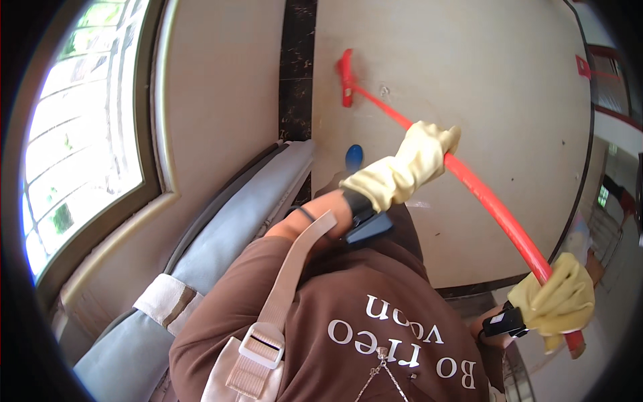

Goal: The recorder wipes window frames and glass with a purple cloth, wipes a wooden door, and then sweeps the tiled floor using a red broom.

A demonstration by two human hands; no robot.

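Observation:
A red long-handled broom (499, 208) slants across the view, its pole running from lower right to upper left. Its narrow red head (346, 77) rests on the pale floor near the wall; bristles cannot be made out. My left hand (429, 151), in a cream rubber glove, is wrapped round the middle of the pole. Near the pole's top end, my right hand (559, 295) grips it in a matching glove. A blue rounded shape (354, 157), perhaps a shoe tip, shows on the floor below the broom head.
On the left, a barred window (87, 134) is set in the wall above a grey-blue padded seat (221, 234). Black skirting (296, 87) edges the floor (469, 87). A dark border and red-framed opening (609, 77) lie at the right.

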